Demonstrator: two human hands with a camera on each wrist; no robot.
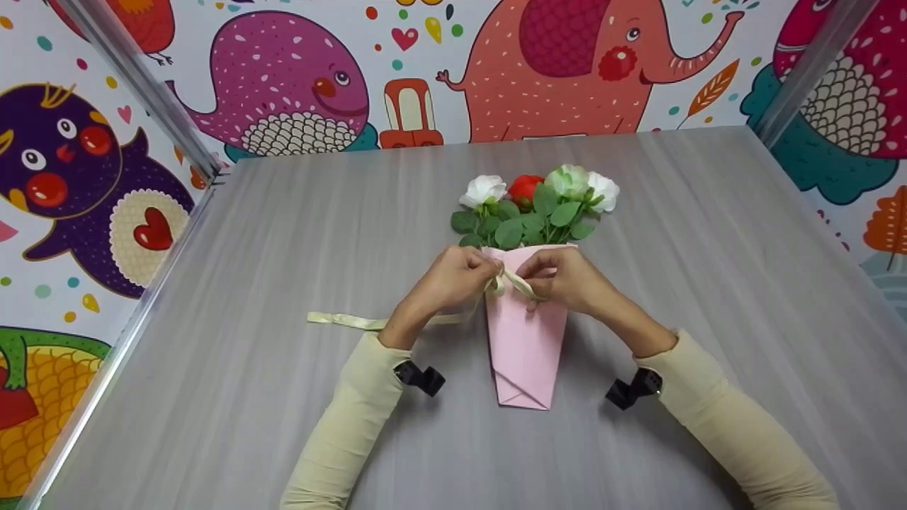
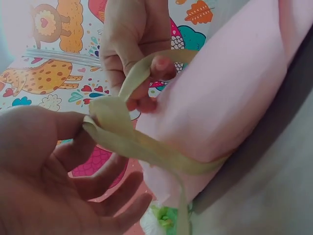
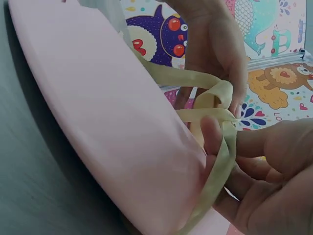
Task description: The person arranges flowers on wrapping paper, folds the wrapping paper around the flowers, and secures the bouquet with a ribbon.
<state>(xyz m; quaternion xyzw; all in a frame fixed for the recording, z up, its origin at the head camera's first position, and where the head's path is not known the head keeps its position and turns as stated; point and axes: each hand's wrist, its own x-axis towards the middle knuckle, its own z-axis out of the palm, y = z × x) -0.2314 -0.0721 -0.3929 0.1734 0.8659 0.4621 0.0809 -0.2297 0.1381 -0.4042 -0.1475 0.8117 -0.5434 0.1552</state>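
A bouquet wrapped in pink paper [image 1: 528, 340] lies on the table, with white, red and pale green flowers [image 1: 567, 182] and green leaves at its far end. A pale yellow satin ribbon [image 2: 146, 147] goes around the wrapper and forms a loop over its front. My left hand [image 1: 460, 275] pinches the looped ribbon between thumb and forefinger; its other fingers curve loosely in the left wrist view. Beside it, my right hand [image 1: 567, 280] holds another stretch of ribbon [image 3: 215, 176] with bent fingers, close against the paper.
A long ribbon tail [image 1: 347, 321] trails over the grey wood-look table [image 1: 283, 234] to the left, passing by the left wrist. Cartoon-printed panels [image 1: 283, 78] with metal edge strips [image 1: 142, 85] stand around the table's back and sides.
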